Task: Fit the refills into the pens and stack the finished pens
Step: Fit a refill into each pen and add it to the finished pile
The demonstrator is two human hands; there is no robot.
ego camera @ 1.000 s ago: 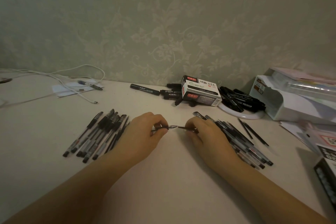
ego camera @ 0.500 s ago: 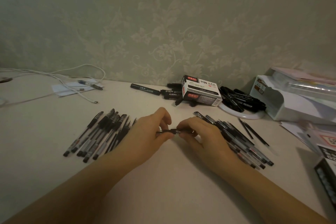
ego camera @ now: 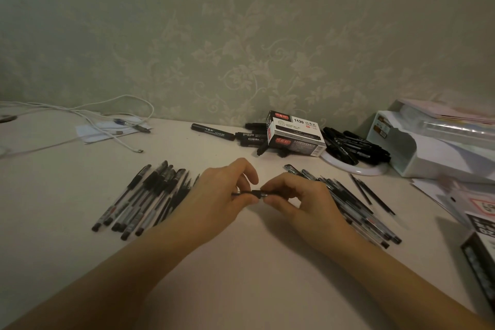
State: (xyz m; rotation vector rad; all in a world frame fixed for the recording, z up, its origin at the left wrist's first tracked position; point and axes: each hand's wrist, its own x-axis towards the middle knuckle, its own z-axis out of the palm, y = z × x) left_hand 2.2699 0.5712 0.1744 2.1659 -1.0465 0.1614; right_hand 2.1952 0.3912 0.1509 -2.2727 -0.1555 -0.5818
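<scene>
Item: one pen [ego camera: 255, 193], above counter [ego camera: 241, 262], between piles. My left hand [ego camera: 214, 195] pinches its barrel; my right hand [ego camera: 297, 198] pinches the tip section. Advice: keep both halves in line, twist gently until snug.

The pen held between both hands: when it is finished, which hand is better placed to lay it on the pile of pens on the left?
The left hand, probably. It grips the pen together with the right hand and lies right beside the left pile.
</scene>
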